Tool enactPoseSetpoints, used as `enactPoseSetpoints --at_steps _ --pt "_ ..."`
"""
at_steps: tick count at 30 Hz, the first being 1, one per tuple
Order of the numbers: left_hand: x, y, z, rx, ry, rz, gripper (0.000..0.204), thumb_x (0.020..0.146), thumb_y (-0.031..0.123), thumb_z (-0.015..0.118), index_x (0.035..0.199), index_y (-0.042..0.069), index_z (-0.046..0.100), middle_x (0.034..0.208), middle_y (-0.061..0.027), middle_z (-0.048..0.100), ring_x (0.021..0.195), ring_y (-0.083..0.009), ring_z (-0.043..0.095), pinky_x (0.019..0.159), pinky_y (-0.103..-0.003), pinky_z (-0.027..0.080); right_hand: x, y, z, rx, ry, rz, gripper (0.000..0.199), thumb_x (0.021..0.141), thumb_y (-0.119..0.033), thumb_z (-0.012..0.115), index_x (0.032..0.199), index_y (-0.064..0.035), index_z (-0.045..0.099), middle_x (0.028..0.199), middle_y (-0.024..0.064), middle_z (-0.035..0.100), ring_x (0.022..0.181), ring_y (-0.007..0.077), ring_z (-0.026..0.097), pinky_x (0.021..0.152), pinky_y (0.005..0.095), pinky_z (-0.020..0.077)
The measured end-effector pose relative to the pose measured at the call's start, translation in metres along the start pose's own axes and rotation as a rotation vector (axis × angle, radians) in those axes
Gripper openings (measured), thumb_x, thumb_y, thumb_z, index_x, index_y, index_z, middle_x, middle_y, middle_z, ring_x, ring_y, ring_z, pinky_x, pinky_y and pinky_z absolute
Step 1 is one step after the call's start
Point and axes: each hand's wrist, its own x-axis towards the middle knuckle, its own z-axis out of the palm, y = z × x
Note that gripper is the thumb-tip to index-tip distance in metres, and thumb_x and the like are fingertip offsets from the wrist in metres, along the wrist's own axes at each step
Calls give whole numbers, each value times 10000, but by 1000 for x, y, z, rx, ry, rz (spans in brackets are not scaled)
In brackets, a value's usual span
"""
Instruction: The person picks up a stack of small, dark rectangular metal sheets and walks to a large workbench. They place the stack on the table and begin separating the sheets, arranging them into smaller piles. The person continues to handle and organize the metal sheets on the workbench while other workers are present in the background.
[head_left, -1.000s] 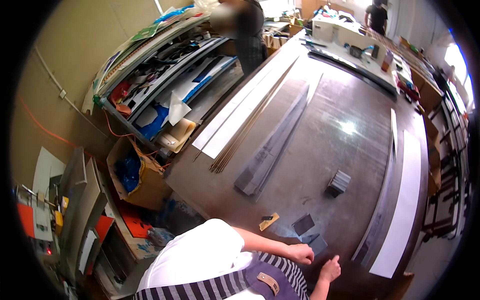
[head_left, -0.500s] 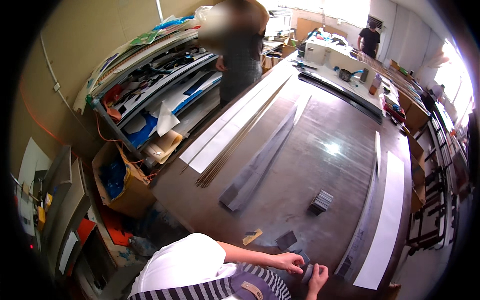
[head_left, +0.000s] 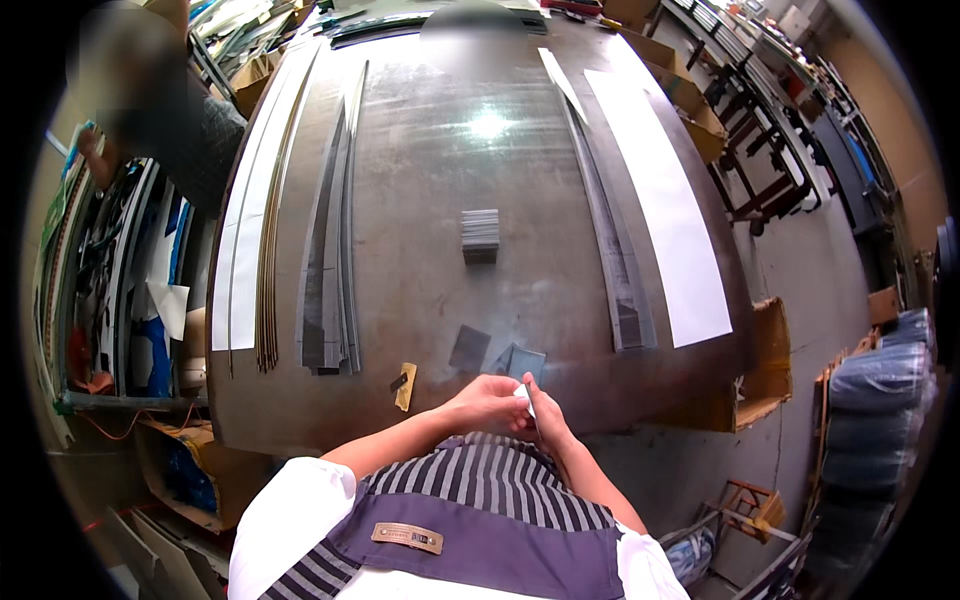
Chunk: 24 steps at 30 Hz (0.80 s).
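My left hand (head_left: 487,402) and right hand (head_left: 545,412) now meet at the near edge of the big brown metal worktable (head_left: 420,180), pinching one small pale sheet piece (head_left: 526,397) between them; half a second back they lay lower and apart, so I judge the piece is freshly picked up. Just beyond the hands lie grey square offcuts (head_left: 470,347), left a yellow tag (head_left: 405,385), farther a grey stack (head_left: 480,232)

Head camera, looking steeply down from above

A single wide fisheye view faces forward along the dark bench (head_left: 440,200); the left hand (head_left: 487,402) and right hand (head_left: 540,415) sit close below, at the bench's near edge.
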Motion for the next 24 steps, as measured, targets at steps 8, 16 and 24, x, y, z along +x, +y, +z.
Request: enactPoseSetpoints --at_steps 8,16,24 --pt "3 -3 -17 1017 283 441 146 777 105 617 842 -13 560 784 -191 604 750 -352 607 650 -392 484 24 19 3 -229 178 -363 542 963 -513 409 989 -16 624 774 23 586 685 120 548 620 266 451" --pt "-14 22 -74 1016 641 367 451 826 85 618 1262 61 507 1225 -152 513 1031 -263 565 848 -333 495 55 5 -29 -1160 656 -726 513 771 -204 709 1236 -74 535 1040 121 547 992 279 528 868 364 450" --pt "-48 140 -11 789 487 812 602 890 304 631 1382 47 398 1401 -118 427 1270 -227 432 1003 -363 378 64 24 -49 -1369 599 -682 480 707 -174 744 1154 -59 616 1136 92 524 1077 282 489 896 379 445"
